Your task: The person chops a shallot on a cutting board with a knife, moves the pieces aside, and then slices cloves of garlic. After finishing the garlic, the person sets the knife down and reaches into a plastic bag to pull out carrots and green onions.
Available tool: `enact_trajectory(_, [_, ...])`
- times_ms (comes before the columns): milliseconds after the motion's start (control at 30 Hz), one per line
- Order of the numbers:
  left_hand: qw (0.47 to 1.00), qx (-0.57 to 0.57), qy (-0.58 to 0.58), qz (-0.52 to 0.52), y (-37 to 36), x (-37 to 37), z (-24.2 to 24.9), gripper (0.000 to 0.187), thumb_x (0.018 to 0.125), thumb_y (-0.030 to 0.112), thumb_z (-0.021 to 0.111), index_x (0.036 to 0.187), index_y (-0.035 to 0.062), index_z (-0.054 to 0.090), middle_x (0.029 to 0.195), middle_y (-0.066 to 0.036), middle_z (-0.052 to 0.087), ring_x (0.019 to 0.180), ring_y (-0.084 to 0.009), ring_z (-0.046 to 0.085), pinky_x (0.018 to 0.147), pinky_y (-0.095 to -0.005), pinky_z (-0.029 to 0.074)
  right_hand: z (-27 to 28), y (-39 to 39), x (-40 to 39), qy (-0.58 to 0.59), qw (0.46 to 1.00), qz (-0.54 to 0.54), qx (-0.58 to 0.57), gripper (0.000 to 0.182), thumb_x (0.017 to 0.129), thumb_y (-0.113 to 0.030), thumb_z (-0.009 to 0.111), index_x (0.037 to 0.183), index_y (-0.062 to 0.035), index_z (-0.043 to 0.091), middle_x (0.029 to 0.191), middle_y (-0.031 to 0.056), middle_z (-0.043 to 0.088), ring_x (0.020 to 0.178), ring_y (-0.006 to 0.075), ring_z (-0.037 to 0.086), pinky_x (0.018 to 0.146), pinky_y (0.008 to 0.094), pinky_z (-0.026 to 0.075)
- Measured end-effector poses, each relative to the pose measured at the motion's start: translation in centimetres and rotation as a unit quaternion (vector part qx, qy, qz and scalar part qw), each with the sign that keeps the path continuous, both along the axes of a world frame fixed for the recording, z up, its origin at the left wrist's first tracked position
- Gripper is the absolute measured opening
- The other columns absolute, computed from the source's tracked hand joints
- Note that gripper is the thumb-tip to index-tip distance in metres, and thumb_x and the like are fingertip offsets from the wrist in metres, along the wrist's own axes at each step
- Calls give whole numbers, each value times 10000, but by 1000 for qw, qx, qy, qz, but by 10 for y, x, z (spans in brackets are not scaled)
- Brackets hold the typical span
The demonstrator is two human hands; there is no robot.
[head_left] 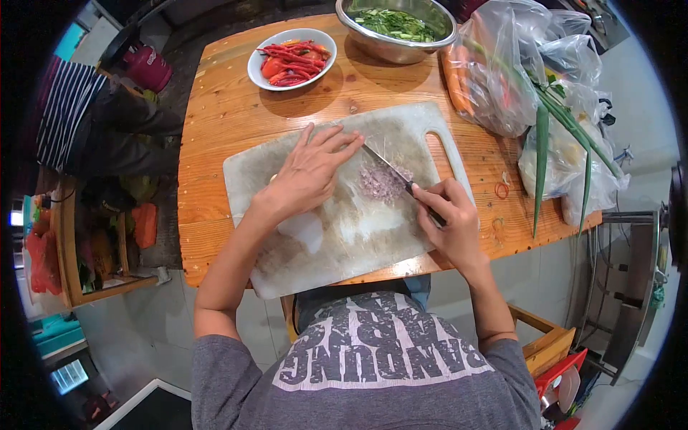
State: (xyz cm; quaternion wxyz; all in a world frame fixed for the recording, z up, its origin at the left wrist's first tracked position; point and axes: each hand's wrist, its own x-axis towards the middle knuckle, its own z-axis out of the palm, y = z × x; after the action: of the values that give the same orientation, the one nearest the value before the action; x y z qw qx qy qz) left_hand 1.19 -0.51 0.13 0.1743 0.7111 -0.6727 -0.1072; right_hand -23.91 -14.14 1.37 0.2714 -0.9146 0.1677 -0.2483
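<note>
Broadly, I see a wooden table (215, 122) carrying a pale cutting board (315, 251) at its near edge. Beyond it stand a steel bowl of greens (396, 23) and a white bowl of red chillies (292, 57), with plastic bags (502, 72) to the right. My left hand (309, 172) lies flat, fingers spread, pressing the knife (393, 172) tip; my right hand (448, 222) is clenched around its handle. The blade rests on the minced shallot pile (383, 183) mid-board.

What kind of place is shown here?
Probably a home kitchen or food-preparation corner: a cutting board with minced shallot on a wooden table, a bowl of red chillies, and bagged vegetables.
</note>
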Motion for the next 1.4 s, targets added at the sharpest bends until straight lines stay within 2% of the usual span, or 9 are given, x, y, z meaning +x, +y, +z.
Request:
enact_trajectory(67, [1000, 9, 2, -10, 0, -2, 1, 759, 817, -77, 489, 1544, 124, 409, 1509, -80, 448, 1465, -328, 344, 1245, -595, 149, 14, 2, -1, -8, 1000, 5, -16, 356, 757, 58, 725, 1108, -3, 721, 870, 126, 572, 804, 293, 592, 726, 399, 502])
enact_trajectory(333, [1000, 6, -18, 5, 1, -4, -1, 750, 816, -67, 502, 1538, 109, 410, 1505, -87, 452, 1465, -335, 342, 1246, -587, 158, 8, -3, 1, -20, 1000, 4, -22, 399, 740, 81, 728, 1128, -16, 724, 885, 122, 591, 820, 286, 599, 731, 388, 506])
enact_trajectory(433, [1000, -3, -24, -2, -4, -4, 0, 745, 814, -63, 500, 1535, 104, 413, 1493, -96, 458, 1465, -334, 341, 1245, -587, 160, -2, 4, 0, -2, 1000, -27, 16, 381, 741, 72, 729, 1111, -19, 730, 892, 125, 602, 829, 289, 608, 733, 386, 508])
enact_trajectory(533, [1000, -6, -21, -12, -6, -5, 0, 744, 813, -59, 501, 1534, 102, 414, 1485, -98, 462, 1462, -333, 343, 1246, -585, 159, 16, 0, -4, 0, 1000, -13, -8, 367, 746, 67, 728, 1102, -23, 734, 892, 125, 603, 835, 291, 612, 735, 388, 507])
enact_trajectory(700, [999, -6, -32, -2, -8, -5, -1, 746, 809, -57, 505, 1533, 102, 417, 1484, -94, 464, 1454, -334, 351, 1247, -583, 158, -6, 4, 0, -8, 1000, -14, 4, 345, 762, 62, 718, 1095, -23, 732, 887, 125, 584, 827, 294, 602, 738, 392, 503])
enact_trajectory(833, [1000, -1, -28, -6, -9, -6, 0, 748, 810, -57, 503, 1535, 103, 415, 1500, -93, 456, 1458, -331, 348, 1247, -583, 158, 10, -5, -3, -13, 1000, 5, -17, 357, 763, 66, 722, 1110, -18, 727, 879, 121, 577, 810, 282, 595, 719, 389, 501])
enact_trajectory(967, [999, -7, -49, 3, -10, -5, 0, 744, 815, -56, 491, 1537, 101, 411, 1512, -96, 448, 1466, -330, 341, 1248, -581, 153, -9, -1, -3, -16, 999, -13, 33, 358, 764, 67, 722, 1111, -20, 729, 900, 126, 595, 820, 282, 604, 722, 385, 506])
enact_trajectory(1067, [1000, -5, -13, -10, -10, -7, 0, 738, 817, -55, 483, 1536, 99, 413, 1504, -99, 457, 1469, -333, 338, 1249, -580, 148, 9, -1, -5, -12, 1000, -8, 5, 356, 763, 71, 722, 1106, -25, 734, 906, 124, 603, 816, 279, 607, 722, 379, 508])
enact_trajectory(1400, [1000, 2, -5, -20, -4, -10, 3, 746, 811, -75, 489, 1530, 114, 425, 1497, -86, 467, 1473, -335, 336, 1247, -599, 130, 5, 19, -9, -14, 1000, -25, -13, 344, 750, 74, 726, 1084, -8, 736, 887, 117, 595, 802, 274, 600, 701, 373, 504])
